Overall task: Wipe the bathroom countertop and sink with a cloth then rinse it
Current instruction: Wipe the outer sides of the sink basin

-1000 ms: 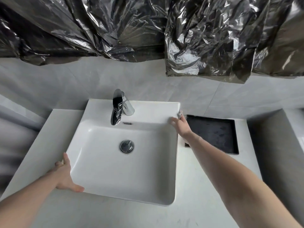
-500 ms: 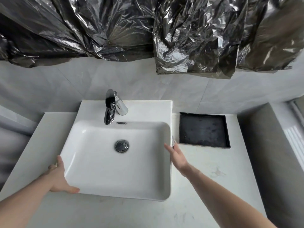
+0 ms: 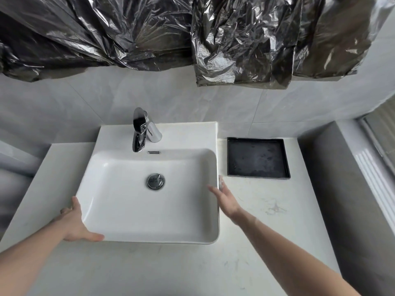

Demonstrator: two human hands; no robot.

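Note:
The white rectangular sink [image 3: 132, 212] sits on the pale countertop [image 3: 263, 223], with a chrome faucet [image 3: 140, 130] at its back and a metal drain [image 3: 155, 181] in the basin. My left hand [image 3: 74, 224] rests on the sink's front left corner, thumb lying along the front edge. My right hand [image 3: 227, 199] lies with straight fingers along the sink's right rim, about midway. A small pale bit of cloth [image 3: 221, 180] shows just past its fingertips, against the sink's outer wall. How the cloth is held is hidden.
A black square tray [image 3: 257, 158] lies on the countertop right of the sink. Crumpled dark plastic sheeting [image 3: 235, 43] hangs over the wall above. A grey side wall [image 3: 333, 189] bounds the countertop on the right.
My right hand has slid along the sink's right rim from the back corner toward me. My left hand has stayed on the front left corner.

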